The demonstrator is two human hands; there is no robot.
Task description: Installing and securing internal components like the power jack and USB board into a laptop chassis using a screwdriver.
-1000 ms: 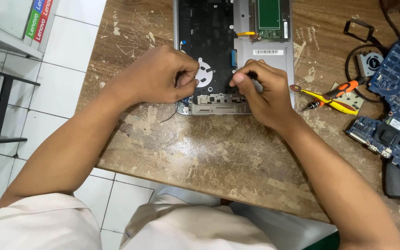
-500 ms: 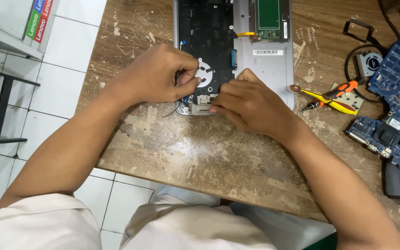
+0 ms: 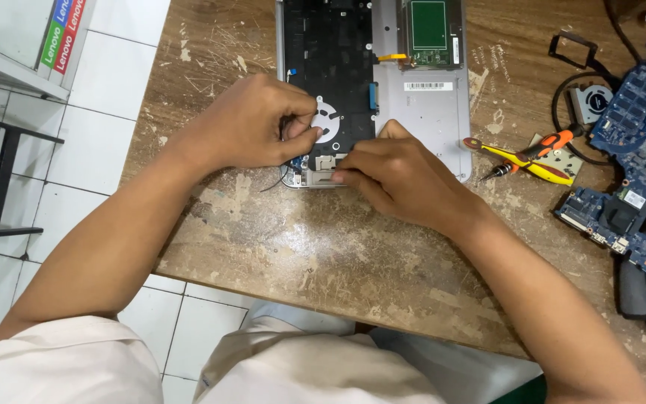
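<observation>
**Two hands at the near edge of an opened laptop shell**

I am looking straight down from the head camera at a worn wooden table (image 3: pixel 323 247). An opened silver laptop shell (image 3: pixel 428 120) lies at the top centre, its inside facing up, with a black panel (image 3: pixel 330 45) on its left half and a small green circuit board (image 3: pixel 429 30) near its top right.

My left hand (image 3: pixel 252 123) rests on the lower left part of the shell, fingers curled tight, with thumb and forefinger pinched together over a round pale fan opening (image 3: pixel 328 123). What they pinch is too small for me to tell. A thin dark wire (image 3: pixel 277 182) trails from under this hand onto the table.

My right hand (image 3: pixel 398 176) lies just beside it, fingers folded and fingertips pressed against the small metal parts (image 3: pixel 321 166) at the shell's near edge (whether it grips anything there, I cannot tell).

To the right, well apart from both hands, a yellow-handled tool (image 3: pixel 521 161) and an orange-handled screwdriver (image 3: pixel 551 142) lie crossed on the table. Beyond them sit a round cooling fan (image 3: pixel 591 101) with a black cable and a blue motherboard (image 3: pixel 637 150). White floor tiles (image 3: pixel 106 112) show to the left of the table.
</observation>
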